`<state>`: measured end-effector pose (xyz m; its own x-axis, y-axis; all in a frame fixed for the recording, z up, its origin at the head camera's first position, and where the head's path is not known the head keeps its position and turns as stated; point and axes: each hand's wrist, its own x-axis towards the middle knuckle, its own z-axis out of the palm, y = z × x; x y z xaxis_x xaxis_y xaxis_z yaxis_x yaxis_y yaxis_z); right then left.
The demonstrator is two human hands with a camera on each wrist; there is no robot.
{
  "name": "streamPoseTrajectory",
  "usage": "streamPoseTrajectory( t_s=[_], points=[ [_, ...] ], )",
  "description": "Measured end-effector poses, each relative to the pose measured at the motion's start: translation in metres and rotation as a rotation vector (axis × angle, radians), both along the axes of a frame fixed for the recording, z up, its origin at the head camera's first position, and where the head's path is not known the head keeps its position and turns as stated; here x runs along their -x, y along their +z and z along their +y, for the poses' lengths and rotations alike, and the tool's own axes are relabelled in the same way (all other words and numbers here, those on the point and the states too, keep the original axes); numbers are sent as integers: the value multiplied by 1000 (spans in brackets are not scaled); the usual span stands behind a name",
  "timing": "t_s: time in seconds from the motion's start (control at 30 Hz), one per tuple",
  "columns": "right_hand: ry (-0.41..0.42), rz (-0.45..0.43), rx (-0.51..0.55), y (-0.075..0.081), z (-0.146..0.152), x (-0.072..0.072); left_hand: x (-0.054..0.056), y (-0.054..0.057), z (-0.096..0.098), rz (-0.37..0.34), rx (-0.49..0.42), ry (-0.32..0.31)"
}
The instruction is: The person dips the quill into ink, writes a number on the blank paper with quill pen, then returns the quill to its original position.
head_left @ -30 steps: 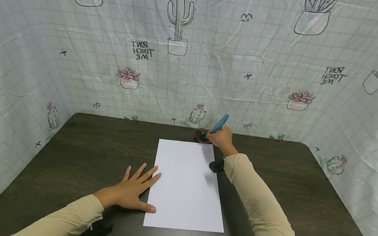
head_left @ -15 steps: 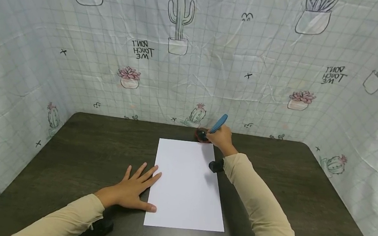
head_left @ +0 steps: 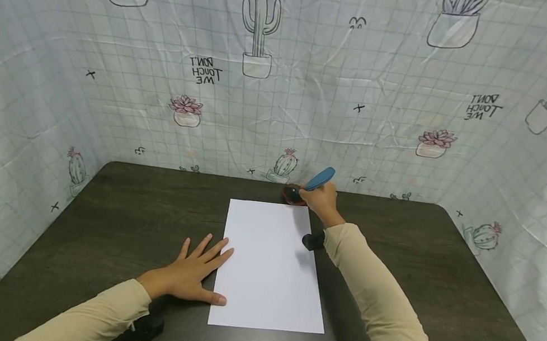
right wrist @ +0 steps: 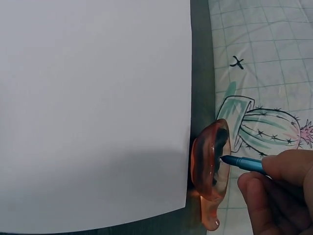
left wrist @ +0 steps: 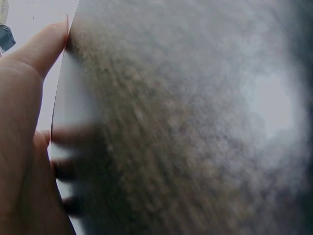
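Observation:
My right hand [head_left: 321, 198] pinches a slim blue pen [head_left: 320, 178], its broad tail pointing up and right. In the right wrist view, the dark tip of the pen [right wrist: 244, 163] is at the mouth of a small see-through orange dish [right wrist: 204, 161] with a short stub. Something dark lies inside the dish; whether the tip touches it I cannot tell. A blank white sheet of paper [head_left: 269, 271] lies on the table just in front of the dish. With fingers spread, my left hand [head_left: 187, 279] rests on the sheet's left edge.
The dark wooden table [head_left: 148, 207] reaches back to a white grid-patterned cloth [head_left: 312, 96] printed with cacti, which also surrounds both sides. A black wrist camera [head_left: 313, 240] hangs over the sheet's right edge, under the right wrist.
The tail of the pen has leaned a little to the right, while its tip end stays at the dish. The left hand and the paper stay where they were.

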<state>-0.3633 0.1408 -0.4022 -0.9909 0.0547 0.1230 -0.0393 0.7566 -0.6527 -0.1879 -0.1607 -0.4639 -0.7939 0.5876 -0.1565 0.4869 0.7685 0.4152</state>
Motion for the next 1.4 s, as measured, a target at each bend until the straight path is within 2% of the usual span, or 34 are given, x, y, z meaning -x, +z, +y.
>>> streamPoseTrajectory(
  t_s=[0.2, 0.37, 0.53, 0.77, 1.03, 1.27, 1.4],
  points=[
    [-17, -26, 78, 5, 2, -7, 0, 3, 0, 0, -10, -6],
    [56, 24, 121, 5, 6, -19, 1, 4, 0, -1, -13, -10],
    [121, 34, 146, 3, 11, -34, 1, 4, 1, -4, -10, -12],
    [154, -9, 242, -4, 8, -55, -1, 5, 1, -2, -8, -17],
    [176, -29, 224, -13, -7, -73, -3, 7, 2, -9, -1, -7],
    [233, 11, 233, -19, -13, -85, -4, 7, 2, -5, 6, -5],
    [226, 24, 228, -22, -15, -89, -4, 7, 3, 3, 9, -5]
  ],
)
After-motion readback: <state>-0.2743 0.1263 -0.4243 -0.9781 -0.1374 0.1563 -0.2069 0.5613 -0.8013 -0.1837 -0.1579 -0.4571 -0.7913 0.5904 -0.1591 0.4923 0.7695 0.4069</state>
